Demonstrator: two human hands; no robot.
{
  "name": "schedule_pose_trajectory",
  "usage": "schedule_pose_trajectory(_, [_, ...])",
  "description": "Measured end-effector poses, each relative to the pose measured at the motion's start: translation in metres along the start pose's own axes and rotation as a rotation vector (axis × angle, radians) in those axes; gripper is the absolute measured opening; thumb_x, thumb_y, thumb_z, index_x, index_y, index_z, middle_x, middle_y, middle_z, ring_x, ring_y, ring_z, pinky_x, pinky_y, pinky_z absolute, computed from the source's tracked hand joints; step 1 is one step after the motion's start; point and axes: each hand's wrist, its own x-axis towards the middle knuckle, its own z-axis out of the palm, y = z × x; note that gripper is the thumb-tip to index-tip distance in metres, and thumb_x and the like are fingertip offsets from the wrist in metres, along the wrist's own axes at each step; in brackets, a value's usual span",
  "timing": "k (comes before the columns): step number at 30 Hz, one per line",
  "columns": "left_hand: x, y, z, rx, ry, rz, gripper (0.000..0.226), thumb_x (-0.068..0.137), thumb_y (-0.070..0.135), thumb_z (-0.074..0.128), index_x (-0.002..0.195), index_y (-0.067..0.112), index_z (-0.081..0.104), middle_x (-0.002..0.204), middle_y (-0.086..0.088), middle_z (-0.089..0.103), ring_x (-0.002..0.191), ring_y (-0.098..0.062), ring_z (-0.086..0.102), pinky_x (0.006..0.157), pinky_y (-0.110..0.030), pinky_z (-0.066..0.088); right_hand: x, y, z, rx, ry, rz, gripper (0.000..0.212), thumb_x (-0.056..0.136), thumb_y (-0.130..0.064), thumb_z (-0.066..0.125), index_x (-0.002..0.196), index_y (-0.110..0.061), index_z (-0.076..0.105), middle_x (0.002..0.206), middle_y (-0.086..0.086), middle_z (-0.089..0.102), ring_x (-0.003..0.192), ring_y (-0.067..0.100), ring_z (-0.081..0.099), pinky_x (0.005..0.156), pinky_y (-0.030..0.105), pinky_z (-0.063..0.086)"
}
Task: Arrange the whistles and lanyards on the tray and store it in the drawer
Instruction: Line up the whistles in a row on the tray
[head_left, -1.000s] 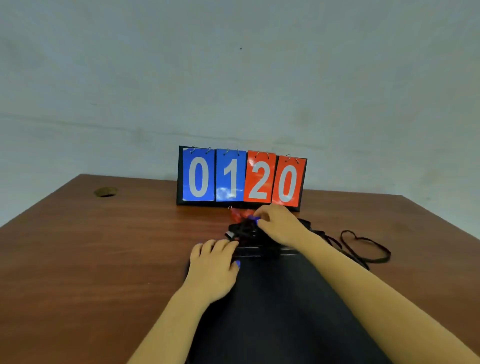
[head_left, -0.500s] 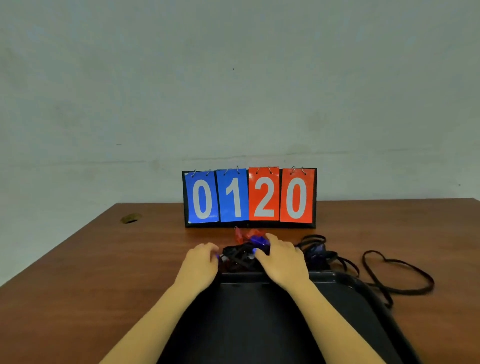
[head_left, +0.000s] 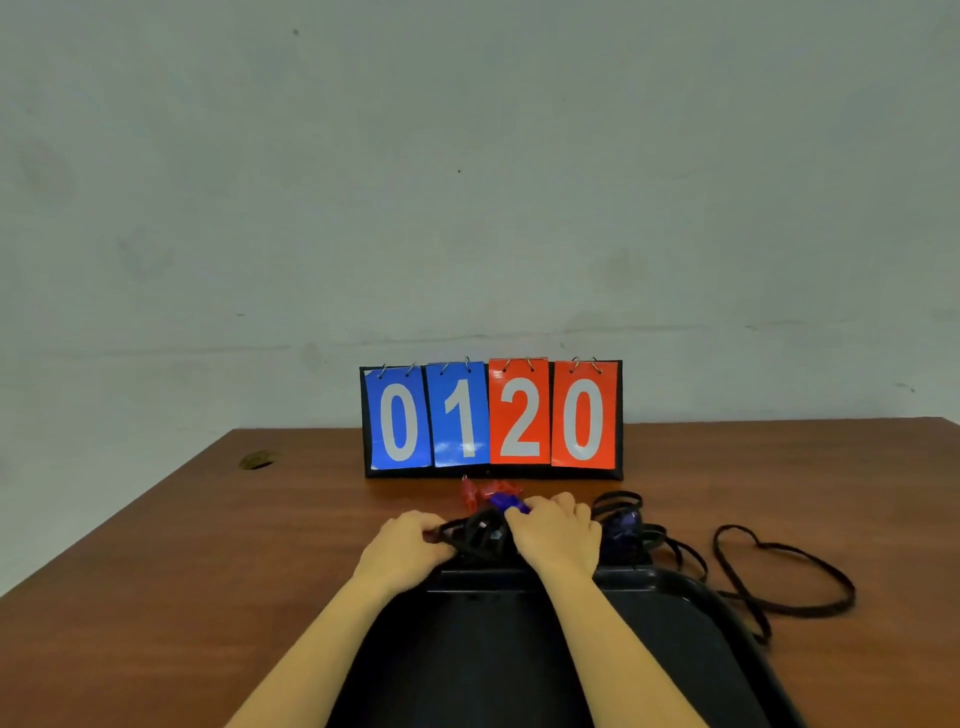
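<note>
A black tray lies on the brown table in front of me, both my forearms crossing over it. Just past its far rim sits a tangle of black lanyards. My left hand pinches the tangle's left side and my right hand grips its right side, fingers curled. A blue whistle pokes out above my right fingers, with red whistles behind it. Another blue whistle lies right of my right hand. One black lanyard loop sprawls on the table at the right.
A flip scoreboard reading 0120 stands upright just behind the whistles, near the pale wall. A round cable hole sits in the table at the far left. Bare wood stretches left of the tray.
My left hand moved from the tray's left rim forward onto the lanyard tangle and closed on it. The camera view tilted up and levelled; my right hand stayed on the tangle.
</note>
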Motion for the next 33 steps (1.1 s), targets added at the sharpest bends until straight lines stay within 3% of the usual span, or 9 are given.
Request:
schedule_pose_trajectory(6, [-0.005,-0.009,0.010,0.012,0.113,0.077,0.008,0.081,0.038,0.057,0.087,0.036,0.053,0.092,0.012,0.062,0.087,-0.005,0.058,0.078,-0.030,0.049,-0.002,0.000,0.004,0.022,0.125,0.000,0.034,0.092,-0.039,0.041,0.116,-0.023,0.061,0.120,0.003,0.055,0.114,0.024,0.046,0.094,0.036,0.035])
schedule_pose_trajectory(9, [-0.001,-0.014,0.012,-0.034,0.158,0.099,0.010,0.085,0.033,0.057,0.093,0.032,0.051,0.093,0.015,0.060,0.087,-0.004,0.057,0.073,-0.025,0.046,-0.004,0.001,0.005,0.088,0.242,-0.004,0.030,0.095,-0.037,0.038,0.106,-0.018,0.058,0.099,0.002,0.064,0.096,0.022,0.057,0.084,0.035,0.041])
schedule_pose_trajectory(12, [0.003,-0.021,0.013,-0.172,0.208,0.104,0.012,0.088,0.022,0.055,0.096,0.030,0.051,0.093,0.013,0.061,0.084,-0.006,0.058,0.076,-0.029,0.050,-0.005,0.002,0.007,0.140,0.360,0.010,0.026,0.095,-0.034,0.037,0.107,-0.017,0.053,0.088,0.003,0.066,0.083,0.023,0.061,0.081,0.035,0.044])
schedule_pose_trajectory(18, [0.011,-0.023,0.006,-0.438,0.452,0.011,0.014,0.089,0.008,0.056,0.100,0.014,0.059,0.101,0.000,0.059,0.092,-0.010,0.052,0.077,-0.020,0.039,-0.005,0.003,0.010,0.116,0.520,-0.011,0.024,0.095,-0.033,0.042,0.109,-0.019,0.055,0.076,-0.004,0.055,0.073,0.016,0.054,0.085,0.033,0.042])
schedule_pose_trajectory(23, [0.014,-0.026,-0.004,-0.810,0.528,-0.203,0.010,0.087,0.010,0.059,0.096,0.014,0.060,0.100,-0.007,0.063,0.086,-0.021,0.061,0.079,-0.034,0.051,-0.005,0.004,0.014,0.052,0.532,-0.024,0.023,0.095,-0.035,0.041,0.109,-0.021,0.054,0.076,-0.008,0.055,0.074,0.012,0.053,0.097,0.036,0.041])
schedule_pose_trajectory(26, [0.013,-0.023,-0.016,-0.976,0.559,-0.260,0.014,0.088,0.008,0.057,0.101,0.014,0.060,0.104,-0.006,0.061,0.094,-0.022,0.058,0.084,-0.036,0.049,-0.005,0.004,0.015,0.032,0.528,-0.020,0.022,0.095,-0.034,0.041,0.107,-0.021,0.055,0.079,-0.006,0.058,0.078,0.013,0.057,0.101,0.037,0.037])
schedule_pose_trajectory(28, [0.008,-0.027,-0.024,-0.826,0.613,-0.213,0.017,0.089,0.012,0.057,0.105,0.016,0.062,0.101,0.000,0.059,0.096,-0.018,0.054,0.084,-0.031,0.044,-0.006,0.003,0.016,0.007,0.541,-0.017,0.023,0.095,-0.034,0.040,0.107,-0.021,0.055,0.083,-0.004,0.063,0.082,0.015,0.059,0.101,0.037,0.036])
schedule_pose_trajectory(30, [0.000,-0.035,-0.035,-0.556,0.686,-0.060,0.017,0.088,0.016,0.059,0.104,0.018,0.063,0.096,0.003,0.061,0.095,-0.017,0.057,0.082,-0.033,0.045,-0.006,0.001,0.016,-0.011,0.553,-0.029,0.024,0.096,-0.033,0.040,0.108,-0.020,0.055,0.088,-0.002,0.065,0.087,0.017,0.059,0.100,0.036,0.035])
schedule_pose_trajectory(33, [-0.014,-0.044,-0.053,0.161,0.815,0.361,0.018,0.077,0.014,0.070,0.096,0.017,0.069,0.085,0.000,0.065,0.079,-0.020,0.061,0.073,-0.038,0.047,-0.005,0.000,0.017,-0.017,0.565,-0.046,0.024,0.096,-0.033,0.040,0.110,-0.020,0.054,0.088,-0.002,0.064,0.087,0.017,0.059,0.098,0.036,0.036])
